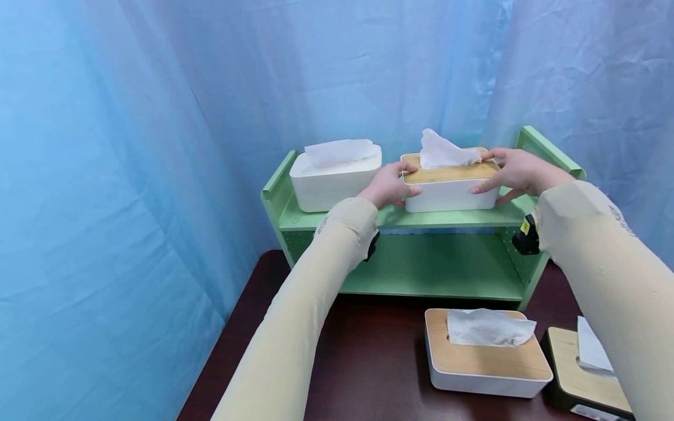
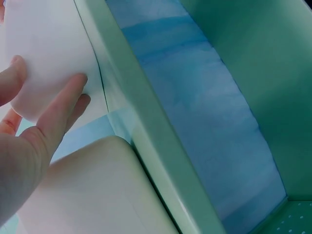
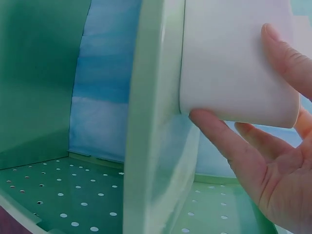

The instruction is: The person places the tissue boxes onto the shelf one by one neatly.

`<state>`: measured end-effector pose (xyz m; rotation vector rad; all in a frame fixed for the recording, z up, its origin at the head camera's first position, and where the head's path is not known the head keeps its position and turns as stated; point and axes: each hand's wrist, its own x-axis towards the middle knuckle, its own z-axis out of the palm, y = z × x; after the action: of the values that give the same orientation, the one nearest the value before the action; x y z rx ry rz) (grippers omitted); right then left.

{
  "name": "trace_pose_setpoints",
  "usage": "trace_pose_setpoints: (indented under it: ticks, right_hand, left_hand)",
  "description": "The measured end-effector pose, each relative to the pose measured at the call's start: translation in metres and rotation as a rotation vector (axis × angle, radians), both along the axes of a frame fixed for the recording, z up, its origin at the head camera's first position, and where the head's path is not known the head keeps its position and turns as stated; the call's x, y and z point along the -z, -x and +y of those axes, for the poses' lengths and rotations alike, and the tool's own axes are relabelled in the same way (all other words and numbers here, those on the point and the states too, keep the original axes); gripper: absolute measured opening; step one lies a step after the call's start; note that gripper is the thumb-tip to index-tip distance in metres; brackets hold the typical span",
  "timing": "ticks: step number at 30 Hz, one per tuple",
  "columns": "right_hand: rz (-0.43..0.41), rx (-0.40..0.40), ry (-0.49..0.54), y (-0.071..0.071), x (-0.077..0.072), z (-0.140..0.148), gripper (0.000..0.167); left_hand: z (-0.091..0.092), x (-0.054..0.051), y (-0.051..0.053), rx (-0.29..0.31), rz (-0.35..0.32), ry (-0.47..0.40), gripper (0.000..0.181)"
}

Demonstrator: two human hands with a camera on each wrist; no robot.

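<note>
On the green shelf's top board sits a white tissue box (image 1: 447,196) with a wooden lid and a tissue sticking up. My left hand (image 1: 388,186) holds its left end, thumb on the front face. The right hand (image 1: 518,171) grips the opposite end, with its thumb on the front and a finger at the lid's edge. In the left wrist view the box (image 2: 53,44) stands against the board, fingers (image 2: 68,100) along its end. The right wrist view has the box (image 3: 234,63) between thumb and fingers. An all-white tissue box (image 1: 337,184) stands left of it.
The green two-tier shelf (image 1: 432,266) stands on a dark wood table (image 1: 368,362) before blue curtains (image 1: 158,175). Low at the right lie a white tissue box with a wooden lid (image 1: 484,377) and a black one (image 1: 584,371), partly hidden by my right sleeve.
</note>
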<state>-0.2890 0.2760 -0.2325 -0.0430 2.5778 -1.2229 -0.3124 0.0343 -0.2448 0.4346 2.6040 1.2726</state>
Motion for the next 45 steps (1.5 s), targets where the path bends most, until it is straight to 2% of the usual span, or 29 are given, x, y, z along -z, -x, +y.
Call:
trace_pose_setpoints:
  ticks: [7, 12, 15, 18, 24, 27, 33, 40, 43, 45]
  right_hand:
    - [0.021, 0.015, 0.012, -0.003, 0.001, -0.003, 0.099]
    - [0.045, 0.020, 0.014, -0.009, 0.002, 0.000, 0.096]
    - [0.056, 0.018, 0.016, -0.012, 0.003, 0.003, 0.094]
    - [0.073, 0.006, 0.000, -0.016, 0.005, 0.006, 0.091]
    - [0.146, -0.003, -0.087, -0.024, 0.014, 0.010, 0.092]
    - [0.211, -0.009, -0.141, -0.030, 0.020, 0.012, 0.093]
    - [0.363, 0.002, -0.217, -0.045, 0.036, 0.012, 0.087]
    - [0.669, 0.036, -0.253, -0.071, 0.069, 0.008, 0.063]
    - [0.770, 0.030, -0.279, -0.080, 0.082, 0.007, 0.056]
    - [0.809, 0.024, -0.301, -0.084, 0.090, 0.007, 0.052]
  left_hand:
    - [-0.004, 0.005, -0.001, 0.003, 0.021, -0.030, 0.055]
    - [-0.005, 0.007, 0.000, 0.017, 0.020, -0.021, 0.061]
    - [-0.009, 0.007, -0.001, 0.026, 0.015, -0.033, 0.058]
    - [-0.015, 0.008, -0.005, 0.036, 0.015, -0.058, 0.053]
    - [-0.021, 0.011, -0.016, 0.110, 0.080, -0.001, 0.050]
    - [-0.022, 0.013, -0.021, 0.140, 0.116, -0.014, 0.050]
    - [-0.028, 0.023, -0.028, 0.149, 0.148, -0.077, 0.047]
    - [-0.044, 0.044, -0.038, 0.141, 0.118, -0.195, 0.042]
    - [-0.051, 0.054, -0.042, 0.118, 0.122, -0.236, 0.040]
    - [-0.055, 0.061, -0.044, 0.101, 0.125, -0.257, 0.039]
